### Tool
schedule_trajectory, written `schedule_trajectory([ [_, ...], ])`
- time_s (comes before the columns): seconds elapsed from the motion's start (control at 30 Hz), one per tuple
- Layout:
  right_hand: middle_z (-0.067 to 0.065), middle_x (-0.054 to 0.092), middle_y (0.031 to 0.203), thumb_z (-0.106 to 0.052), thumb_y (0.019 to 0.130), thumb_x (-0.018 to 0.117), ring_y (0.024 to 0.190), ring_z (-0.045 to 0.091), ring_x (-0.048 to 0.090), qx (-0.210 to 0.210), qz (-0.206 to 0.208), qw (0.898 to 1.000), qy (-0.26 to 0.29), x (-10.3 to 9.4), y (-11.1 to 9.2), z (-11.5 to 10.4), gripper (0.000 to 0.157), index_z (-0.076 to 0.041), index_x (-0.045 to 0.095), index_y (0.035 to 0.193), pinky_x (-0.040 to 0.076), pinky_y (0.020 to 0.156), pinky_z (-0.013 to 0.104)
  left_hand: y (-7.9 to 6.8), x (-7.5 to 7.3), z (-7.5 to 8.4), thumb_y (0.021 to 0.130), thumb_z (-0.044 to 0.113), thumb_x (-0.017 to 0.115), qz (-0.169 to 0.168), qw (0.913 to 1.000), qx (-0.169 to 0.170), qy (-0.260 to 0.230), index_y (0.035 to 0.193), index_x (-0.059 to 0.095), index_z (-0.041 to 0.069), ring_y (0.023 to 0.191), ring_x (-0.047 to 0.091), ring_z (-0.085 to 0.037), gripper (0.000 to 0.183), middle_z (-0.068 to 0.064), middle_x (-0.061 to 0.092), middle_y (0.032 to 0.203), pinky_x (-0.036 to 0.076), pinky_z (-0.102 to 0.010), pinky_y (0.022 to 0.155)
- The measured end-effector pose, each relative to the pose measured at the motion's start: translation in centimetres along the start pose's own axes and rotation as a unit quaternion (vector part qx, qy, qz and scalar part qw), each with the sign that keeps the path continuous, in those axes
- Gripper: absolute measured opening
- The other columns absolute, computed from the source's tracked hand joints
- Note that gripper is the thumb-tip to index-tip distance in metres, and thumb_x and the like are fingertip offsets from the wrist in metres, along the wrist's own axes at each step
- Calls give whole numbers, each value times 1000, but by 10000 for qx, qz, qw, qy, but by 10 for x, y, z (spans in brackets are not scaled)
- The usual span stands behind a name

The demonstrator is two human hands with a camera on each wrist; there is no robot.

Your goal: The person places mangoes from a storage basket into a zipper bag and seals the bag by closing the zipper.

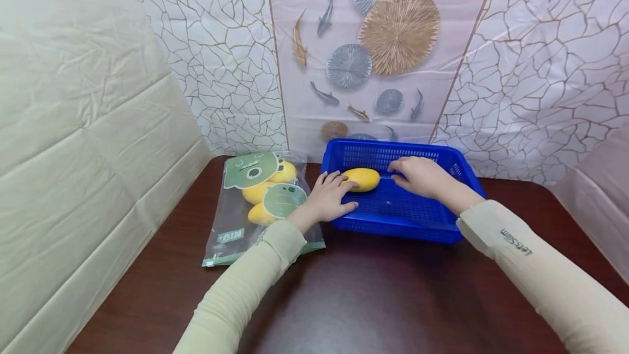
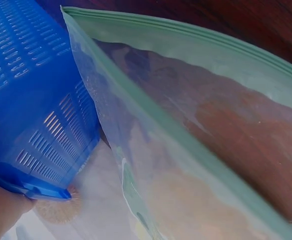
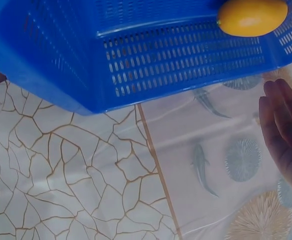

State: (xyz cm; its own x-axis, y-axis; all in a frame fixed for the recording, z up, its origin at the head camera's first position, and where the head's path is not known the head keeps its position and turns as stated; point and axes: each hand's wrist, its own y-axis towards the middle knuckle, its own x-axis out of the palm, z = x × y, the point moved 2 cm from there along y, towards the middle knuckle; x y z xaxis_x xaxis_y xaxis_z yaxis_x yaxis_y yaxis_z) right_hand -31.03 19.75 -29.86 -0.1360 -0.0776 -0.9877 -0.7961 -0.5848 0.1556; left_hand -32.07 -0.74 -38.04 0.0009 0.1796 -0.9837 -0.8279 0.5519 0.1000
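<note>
One yellow mango [image 1: 362, 180] lies in the left part of a blue plastic basket [image 1: 398, 228]. My left hand [image 1: 328, 201] reaches over the basket's left rim with spread fingers, its fingertips right at the mango's left end. Over the basket's right half is my right hand [image 1: 421, 175], fingers loosely bent, nothing in them. The right wrist view has the same mango [image 3: 253, 17] inside the basket and my right hand [image 3: 290, 135] apart from it. Left of the basket lies a clear zip bag [image 1: 228, 253] with several mangoes [image 1: 255, 193] inside, partly covered by its green printed figures.
A dark reddish-brown table [image 1: 344, 299] carries the bag and basket. Behind it hangs a patterned cloth [image 1: 236, 70], with a pale cloth [image 1: 88, 102] along the left side. My left forearm passes over the bag's lower right corner. The bag's green zip edge [image 2: 185, 127] gapes in the left wrist view.
</note>
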Motion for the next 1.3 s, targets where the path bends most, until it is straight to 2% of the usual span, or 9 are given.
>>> schedule_trajectory([
  [0.23, 16, 68, 102, -9, 88, 62, 92, 31, 66, -66, -188, 9997, -153, -3, 18, 5, 22, 0, 66, 107, 53, 79, 45, 1, 1, -1, 94, 46, 49, -39, 10000, 7, 9, 136, 47, 28, 144, 22, -27, 47, -5, 40, 147, 11, -50, 117],
  [0.4, 16, 68, 107, -11, 85, 67, 95, 31, 65, -126, -469, 9981, -385, -1, 37, 8, 28, -1, 64, 111, 52, 82, 45, 3, 1, -2, 94, 46, 48, -102, 9999, -7, 52, 136, 47, 28, 144, 21, -26, 46, -5, 40, 147, 10, -51, 117],
  [0.73, 20, 63, 118, -13, 86, 65, 105, 35, 61, -91, -1403, 9895, -330, 0, 59, 26, 34, -2, 61, 118, 48, 90, 48, 4, 0, 1, 93, 51, 47, -275, 9993, -20, 255, 138, 44, 31, 140, 30, -23, 49, -2, 38, 149, 12, -52, 116],
  [0.93, 23, 61, 120, -12, 85, 67, 107, 38, 59, -239, -1431, 9892, -191, 3, 69, 30, 36, 0, 60, 119, 46, 92, 50, 4, -3, -3, 94, 50, 46, -300, 9992, 8, 271, 139, 44, 31, 141, 30, -22, 50, -1, 37, 150, 10, -53, 116],
  [1.1, 23, 60, 120, -13, 83, 70, 109, 39, 58, -405, -1483, 9880, -119, 13, 76, 31, 41, 1, 59, 120, 46, 93, 51, 5, -4, -2, 94, 51, 44, -469, 9984, -31, 302, 142, 40, 32, 141, 29, -24, 51, -1, 36, 150, 8, -52, 117],
  [1.3, 23, 57, 125, -14, 81, 72, 116, 41, 52, -299, -1619, 9863, 102, 23, 83, 33, 44, -2, 58, 122, 43, 96, 53, 6, -2, -1, 94, 54, 41, -714, 9965, -146, 408, 143, 36, 35, 141, 29, -23, 53, -1, 37, 150, 7, -51, 117],
])
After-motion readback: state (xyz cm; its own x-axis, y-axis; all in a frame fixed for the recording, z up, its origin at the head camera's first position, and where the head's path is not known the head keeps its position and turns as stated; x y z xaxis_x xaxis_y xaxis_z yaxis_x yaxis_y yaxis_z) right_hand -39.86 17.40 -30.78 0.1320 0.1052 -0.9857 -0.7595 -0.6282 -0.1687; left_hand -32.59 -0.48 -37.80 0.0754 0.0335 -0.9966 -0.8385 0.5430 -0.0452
